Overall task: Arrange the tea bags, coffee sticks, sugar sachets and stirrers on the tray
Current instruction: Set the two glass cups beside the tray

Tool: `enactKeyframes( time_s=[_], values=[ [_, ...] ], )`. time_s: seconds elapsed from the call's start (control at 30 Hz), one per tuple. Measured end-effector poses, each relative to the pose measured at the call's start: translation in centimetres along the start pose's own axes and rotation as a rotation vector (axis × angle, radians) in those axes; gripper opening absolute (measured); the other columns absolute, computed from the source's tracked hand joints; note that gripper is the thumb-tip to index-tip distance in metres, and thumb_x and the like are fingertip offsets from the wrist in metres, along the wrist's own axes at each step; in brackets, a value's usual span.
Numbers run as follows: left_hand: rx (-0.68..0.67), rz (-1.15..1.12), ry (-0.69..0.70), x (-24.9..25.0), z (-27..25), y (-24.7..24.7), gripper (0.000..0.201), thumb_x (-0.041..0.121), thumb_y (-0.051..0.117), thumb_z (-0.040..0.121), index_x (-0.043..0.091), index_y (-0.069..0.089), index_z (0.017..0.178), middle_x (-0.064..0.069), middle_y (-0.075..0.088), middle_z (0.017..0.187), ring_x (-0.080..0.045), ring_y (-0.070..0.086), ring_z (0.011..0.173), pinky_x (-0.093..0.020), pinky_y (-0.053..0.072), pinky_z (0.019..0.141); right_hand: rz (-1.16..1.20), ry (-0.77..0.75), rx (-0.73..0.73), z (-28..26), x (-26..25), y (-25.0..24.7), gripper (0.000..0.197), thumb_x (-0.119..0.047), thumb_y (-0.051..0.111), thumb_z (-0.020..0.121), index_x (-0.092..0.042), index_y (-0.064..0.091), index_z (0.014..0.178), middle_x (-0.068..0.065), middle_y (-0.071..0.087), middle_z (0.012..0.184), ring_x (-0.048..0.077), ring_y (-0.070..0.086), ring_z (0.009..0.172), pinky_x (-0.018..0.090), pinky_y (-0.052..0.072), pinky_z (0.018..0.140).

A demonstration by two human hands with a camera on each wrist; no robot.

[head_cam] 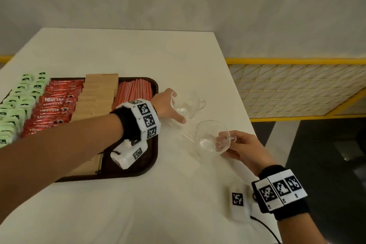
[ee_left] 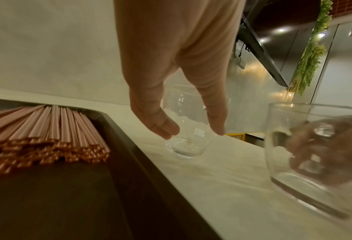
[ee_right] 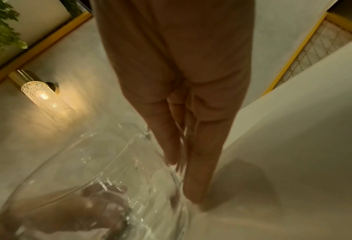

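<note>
On the white surface (head_cam: 122, 204), the dark tray (head_cam: 152, 156) held green tea bags (head_cam: 21, 93), red Nescafé coffee sticks (head_cam: 55, 109), tan sugar sachets (head_cam: 99, 93) and red stirrers (head_cam: 134, 90) in rows. Just right of the tray, the left hand (head_cam: 168, 106) gripped one glass cup (head_cam: 188, 105), fingers and thumb on opposite sides. Nearer, the right hand (head_cam: 240, 147) pinched the handle of a second glass cup (head_cam: 210, 138), tilted.

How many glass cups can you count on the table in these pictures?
2. The farther glass cup stands just right of the tray, gripped by the left hand. The nearer glass cup is held by the right hand. None seems hidden.
</note>
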State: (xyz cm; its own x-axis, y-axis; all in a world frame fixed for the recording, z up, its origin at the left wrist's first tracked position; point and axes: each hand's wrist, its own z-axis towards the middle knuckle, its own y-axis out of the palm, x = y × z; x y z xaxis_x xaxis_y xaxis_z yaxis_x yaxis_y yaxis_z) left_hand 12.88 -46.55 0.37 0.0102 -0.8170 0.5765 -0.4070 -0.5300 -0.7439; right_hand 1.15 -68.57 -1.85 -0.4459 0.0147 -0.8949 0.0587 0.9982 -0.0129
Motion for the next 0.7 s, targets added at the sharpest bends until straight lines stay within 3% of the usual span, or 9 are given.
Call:
enactKeyframes(
  time_s=[0.07,0.23,0.4,0.57,0.7],
  values=[
    [-0.003,0.005,0.008,0.2,1.0,-0.4,0.084,0.031,0.084,0.064,0.012,0.038,0.132,-0.003,0.055,0.119,-0.014,0.049,0.1,-0.023,0.037,0.081,-0.017,0.026,-0.026,0.3,-0.2,0.3,0.014,0.002,0.061,0.085,-0.008,0.068,0.091,0.015,0.067,0.09,0.023,0.065,0.081,0.025,0.059,0.071],
    [0.004,0.025,0.022,0.1,2.9,-1.5,0.083,0.031,0.084,0.065,0.013,0.038,0.132,-0.002,0.056,0.119,-0.013,0.048,0.099,-0.023,0.036,0.082,-0.094,0.029,-0.013,1.3,-0.3,1.8,0.009,0.002,0.063,0.083,0.001,0.069,0.09,0.021,0.068,0.089,0.028,0.065,0.085,0.038,0.056,0.084],
    [-0.021,-0.007,0.01,-0.4,3.5,-1.9,0.089,0.032,0.084,0.065,0.013,0.033,0.137,0.004,0.05,0.112,-0.011,0.046,0.1,-0.022,0.034,0.084,-0.089,0.011,-0.005,2.9,-0.5,3.7,0.006,0.002,0.065,0.082,0.004,0.07,0.086,0.019,0.067,0.084,0.023,0.065,0.077,0.035,0.057,0.082],
    [-0.022,-0.002,0.041,-0.7,3.8,-1.5,0.075,0.029,0.083,0.067,0.014,0.044,0.13,0.0,0.053,0.122,-0.009,0.046,0.099,-0.021,0.034,0.083,-0.16,-0.007,0.008,4.4,-0.4,4.8,0.01,0.003,0.063,0.081,0.012,0.066,0.084,0.019,0.063,0.079,0.023,0.064,0.076,0.043,0.055,0.087],
    [0.011,-0.02,0.067,-1.2,3.5,-1.0,0.07,0.028,0.083,0.067,0.015,0.047,0.126,0.0,0.055,0.121,-0.009,0.047,0.097,-0.02,0.034,0.08,-0.104,0.002,-0.004,4.5,-0.1,5.0,0.013,0.003,0.063,0.082,0.011,0.067,0.091,0.021,0.066,0.086,0.023,0.065,0.081,0.039,0.055,0.088]
  ],
)
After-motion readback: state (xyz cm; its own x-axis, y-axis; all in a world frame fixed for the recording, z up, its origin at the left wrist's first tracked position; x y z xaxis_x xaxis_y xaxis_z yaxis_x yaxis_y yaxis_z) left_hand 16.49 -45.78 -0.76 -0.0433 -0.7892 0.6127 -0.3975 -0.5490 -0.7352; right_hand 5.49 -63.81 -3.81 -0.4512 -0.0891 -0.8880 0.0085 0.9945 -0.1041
